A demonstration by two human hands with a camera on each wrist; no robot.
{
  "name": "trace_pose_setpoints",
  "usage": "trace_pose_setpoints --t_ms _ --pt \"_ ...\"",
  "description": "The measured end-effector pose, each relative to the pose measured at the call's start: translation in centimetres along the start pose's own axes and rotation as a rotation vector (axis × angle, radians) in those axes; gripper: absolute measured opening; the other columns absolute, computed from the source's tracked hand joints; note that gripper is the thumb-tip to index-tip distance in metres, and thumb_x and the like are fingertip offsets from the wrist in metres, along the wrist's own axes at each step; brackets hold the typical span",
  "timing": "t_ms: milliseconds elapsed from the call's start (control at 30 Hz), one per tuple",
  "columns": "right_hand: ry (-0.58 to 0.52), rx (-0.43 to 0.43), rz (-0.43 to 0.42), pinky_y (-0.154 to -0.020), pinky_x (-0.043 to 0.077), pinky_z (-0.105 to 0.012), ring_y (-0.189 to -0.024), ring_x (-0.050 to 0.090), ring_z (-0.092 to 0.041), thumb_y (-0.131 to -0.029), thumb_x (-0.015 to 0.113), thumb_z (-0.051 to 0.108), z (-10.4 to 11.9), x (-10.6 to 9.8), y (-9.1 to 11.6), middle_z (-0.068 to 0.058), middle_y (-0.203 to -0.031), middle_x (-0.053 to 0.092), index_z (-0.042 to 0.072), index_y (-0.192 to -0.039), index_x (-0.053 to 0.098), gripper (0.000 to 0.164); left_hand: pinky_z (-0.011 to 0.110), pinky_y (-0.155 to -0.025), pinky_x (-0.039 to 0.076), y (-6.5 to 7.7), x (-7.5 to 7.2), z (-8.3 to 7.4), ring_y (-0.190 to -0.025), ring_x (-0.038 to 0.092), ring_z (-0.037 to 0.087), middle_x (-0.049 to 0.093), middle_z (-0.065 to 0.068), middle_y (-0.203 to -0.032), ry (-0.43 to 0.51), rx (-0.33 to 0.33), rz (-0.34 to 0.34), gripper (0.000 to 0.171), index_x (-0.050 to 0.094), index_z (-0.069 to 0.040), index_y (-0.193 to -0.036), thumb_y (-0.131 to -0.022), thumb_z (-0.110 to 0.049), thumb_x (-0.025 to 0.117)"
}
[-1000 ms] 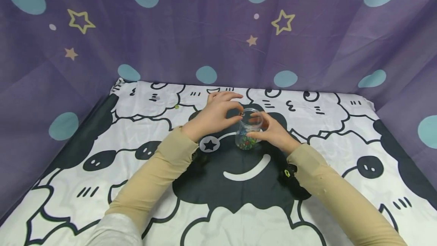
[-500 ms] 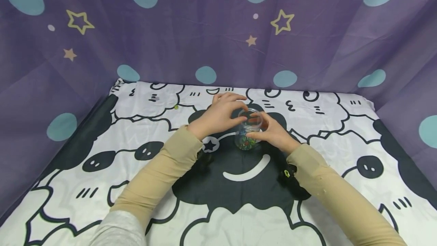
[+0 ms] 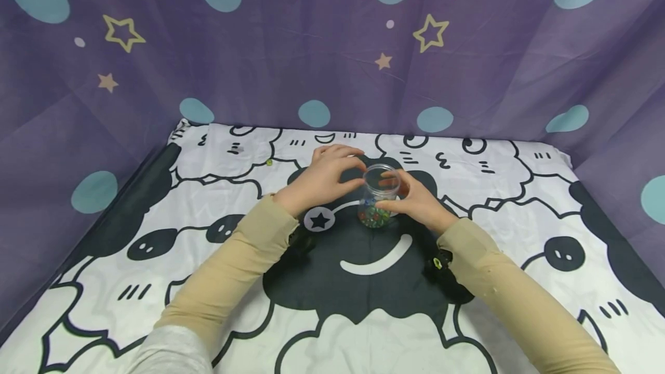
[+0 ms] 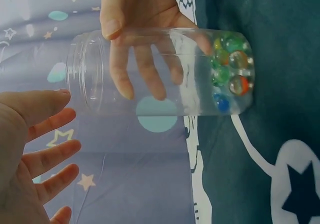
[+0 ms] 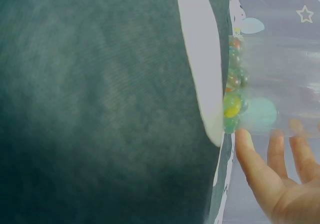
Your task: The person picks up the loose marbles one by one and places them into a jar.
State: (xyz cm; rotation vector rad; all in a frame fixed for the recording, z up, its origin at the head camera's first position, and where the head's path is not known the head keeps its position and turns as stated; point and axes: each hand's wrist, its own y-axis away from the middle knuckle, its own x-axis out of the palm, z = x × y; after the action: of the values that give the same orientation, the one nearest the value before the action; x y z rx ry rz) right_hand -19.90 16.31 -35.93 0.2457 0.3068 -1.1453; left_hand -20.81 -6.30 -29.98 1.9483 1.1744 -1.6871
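A clear jar (image 3: 370,194) stands upright on the dark cloud print of the cloth. Several glass marbles (image 4: 231,73), green, blue, yellow and orange-swirled, lie at its bottom. My right hand (image 3: 419,202) grips the jar from the right, its thumb on the near side and its fingers round the far side. Just left of the open rim hovers my left hand (image 3: 323,176). In the left wrist view, the left thumb (image 4: 42,105) and fingers are spread beside the jar's mouth, and nothing shows between them. The right wrist view has marbles (image 5: 232,105) above the right thumb.
A cloth (image 3: 369,336) with black and white cartoon prints covers the table. Behind it hangs a purple curtain (image 3: 332,62) with stars and blue ovals, which also closes both sides. A small yellow-green spot (image 3: 269,162) shows on the cloth at the back left.
Half a second ago my left hand reached right, over the jar's mouth; it has since drawn back left. The marbles in the jar look slightly rearranged. The right hand and jar have stayed put.
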Motion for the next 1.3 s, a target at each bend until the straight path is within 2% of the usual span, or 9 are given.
trace_pose_setpoints --t_ms 400,667,967,1300 --pt "0.000 -0.012 -0.007 -0.084 0.050 -0.040 -0.122 0.048 -0.034 -0.084 0.073 0.019 0.1 0.0 0.0 -0.016 -0.138 0.048 0.007 -0.139 0.038 0.066 0.056 -0.105 0.022 1.7 0.2 2.1 -0.130 0.041 0.027 0.052 0.007 -0.138 0.012 -0.015 0.023 0.016 0.069 -0.018 -0.103 -0.089 -0.026 0.066" --pt "-0.008 -0.027 -0.003 -0.083 0.051 -0.039 -0.123 0.048 -0.035 -0.083 0.073 0.018 0.1 0.0 0.0 -0.017 -0.139 0.046 0.005 -0.140 0.037 0.068 0.056 -0.103 0.021 2.9 0.2 3.8 -0.130 0.041 0.028 0.052 0.007 -0.138 -0.009 -0.060 0.057 0.018 0.070 -0.016 -0.103 -0.089 -0.025 0.067" --pt "-0.009 -0.022 -0.006 -0.082 0.051 -0.040 -0.119 0.050 -0.033 -0.083 0.073 0.018 -0.2 0.0 0.1 -0.017 -0.137 0.048 0.008 -0.139 0.039 0.066 0.059 -0.103 0.021 4.3 -0.4 5.4 -0.128 0.042 0.031 0.053 0.010 -0.136 -0.038 -0.077 0.068 0.018 0.070 -0.014 -0.103 -0.088 -0.024 0.068" --pt "0.023 -0.009 -0.010 -0.083 0.051 -0.039 -0.119 0.049 -0.032 -0.083 0.074 0.021 -0.2 0.0 0.1 -0.016 -0.136 0.048 0.010 -0.140 0.038 0.068 0.061 -0.102 0.019 5.6 -1.8 7.5 -0.129 0.041 0.034 0.051 0.014 -0.137 -0.059 -0.165 0.093 0.020 0.069 -0.011 -0.105 -0.090 -0.024 0.066"
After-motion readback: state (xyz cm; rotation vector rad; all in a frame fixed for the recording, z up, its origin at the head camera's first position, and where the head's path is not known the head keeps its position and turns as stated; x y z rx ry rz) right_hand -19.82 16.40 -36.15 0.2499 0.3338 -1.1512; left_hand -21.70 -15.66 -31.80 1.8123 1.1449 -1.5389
